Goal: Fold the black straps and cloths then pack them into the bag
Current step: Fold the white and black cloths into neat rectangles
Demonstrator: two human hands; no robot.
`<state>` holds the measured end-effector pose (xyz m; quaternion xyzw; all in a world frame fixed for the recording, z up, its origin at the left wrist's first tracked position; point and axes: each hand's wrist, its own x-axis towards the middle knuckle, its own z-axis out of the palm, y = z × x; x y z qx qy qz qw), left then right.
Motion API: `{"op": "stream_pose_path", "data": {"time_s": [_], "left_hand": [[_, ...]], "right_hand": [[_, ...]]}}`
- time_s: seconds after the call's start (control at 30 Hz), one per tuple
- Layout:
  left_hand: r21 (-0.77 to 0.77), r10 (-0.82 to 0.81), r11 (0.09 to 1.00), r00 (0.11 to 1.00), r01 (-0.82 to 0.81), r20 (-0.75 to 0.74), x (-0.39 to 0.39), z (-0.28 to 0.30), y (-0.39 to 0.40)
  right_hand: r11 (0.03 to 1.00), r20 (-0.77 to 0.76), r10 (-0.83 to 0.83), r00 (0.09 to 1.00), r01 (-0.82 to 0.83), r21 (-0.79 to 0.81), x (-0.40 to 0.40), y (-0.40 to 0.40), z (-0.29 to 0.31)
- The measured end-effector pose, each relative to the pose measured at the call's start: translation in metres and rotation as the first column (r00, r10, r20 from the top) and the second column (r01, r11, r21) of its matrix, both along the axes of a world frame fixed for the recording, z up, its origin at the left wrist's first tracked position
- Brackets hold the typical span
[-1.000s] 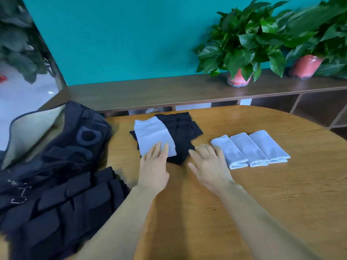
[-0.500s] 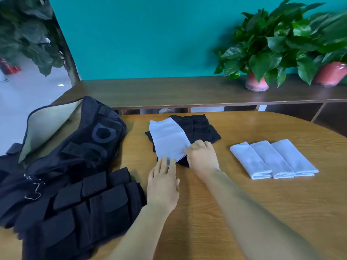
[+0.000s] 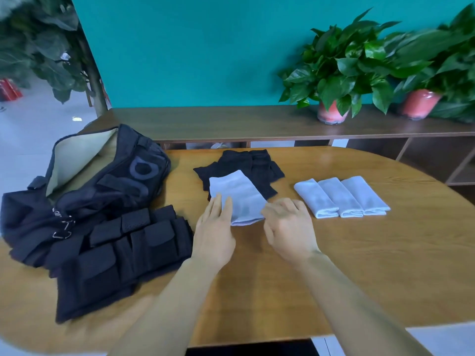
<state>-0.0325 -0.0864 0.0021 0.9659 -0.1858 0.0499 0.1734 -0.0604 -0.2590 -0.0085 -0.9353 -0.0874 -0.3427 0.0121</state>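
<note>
Lying on the black cloths [image 3: 253,167] in the middle of the round wooden table [image 3: 385,253], the pale cloth [image 3: 237,199] looks soft, thin and light, so it should bend easily. The left hand [image 3: 214,235] rests flat on its left edge with straight fingers. The right hand [image 3: 289,232] curls at its right corner, seeming to pinch it. Holding the corners looks best. Three folded cloths [image 3: 341,199] sit beside it. The open black bag [image 3: 102,176] looks floppy.

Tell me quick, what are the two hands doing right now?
Left hand: open, straight fingers resting on the light cloth.
Right hand: fingers curled at the cloth's edge; whether it pinches the cloth cannot be told.
</note>
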Motion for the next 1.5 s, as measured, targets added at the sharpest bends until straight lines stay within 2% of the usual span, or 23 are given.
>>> {"op": "stream_pose_path", "data": {"time_s": [0.3,0.43,0.5,0.6,0.7,0.77,0.83,0.9,1.0,1.13,1.5], "left_hand": [[0.013,-0.069,0.997,0.996,0.07,-0.05,-0.06,-0.009,0.007],[-0.022,-0.077,0.997,0.991,0.075,-0.111,-0.081,-0.02,0.006],[-0.027,-0.095,0.995,0.988,0.092,-0.118,-0.088,-0.025,0.005],[0.027,-0.109,0.994,0.993,0.11,-0.048,-0.093,-0.031,0.005],[0.115,-0.09,0.988,0.993,0.098,-0.071,-0.097,-0.033,-0.001],[0.18,-0.088,0.978,0.993,0.101,-0.082,-0.098,-0.033,-0.007],[0.214,-0.093,0.97,0.991,0.112,-0.094,-0.1,-0.034,-0.011],[0.247,-0.102,0.96,0.987,0.13,-0.123,-0.103,-0.038,-0.009],[0.327,-0.137,0.931,0.985,0.163,-0.103,-0.105,-0.044,0.001],[0.36,-0.179,0.914,0.983,0.185,-0.051,-0.099,-0.05,0.014],[0.333,-0.288,0.89,0.95,0.311,-0.119,-0.104,-0.052,0.029]], "right_hand": [[1.0,-0.15,-0.009,0.989,0.013,0.026,-0.115,0.006,-0.026],[0.998,-0.212,0.037,0.977,-0.027,0.048,-0.146,0.011,-0.026],[0.998,-0.264,0.047,0.964,-0.034,0.053,-0.155,0.011,-0.021],[0.994,-0.263,0.021,0.965,0.008,0.109,-0.148,0.01,-0.012],[0.999,-0.269,-0.037,0.962,0.041,0.007,-0.129,0.014,-0.006],[0.995,-0.435,-0.058,0.899,0.016,-0.1,-0.118,0.021,-0.008],[0.993,-0.603,-0.043,0.796,-0.033,-0.114,-0.113,0.025,-0.014],[0.993,-0.673,-0.007,0.74,-0.075,-0.093,-0.112,0.027,-0.019],[0.999,-0.74,-0.014,0.673,-0.024,-0.041,-0.114,0.019,-0.026],[0.998,-0.762,-0.068,0.644,0.04,-0.055,-0.116,0.011,-0.029],[0.99,-0.777,-0.137,0.615,0.101,-0.094,-0.135,0.004,-0.03]]}}
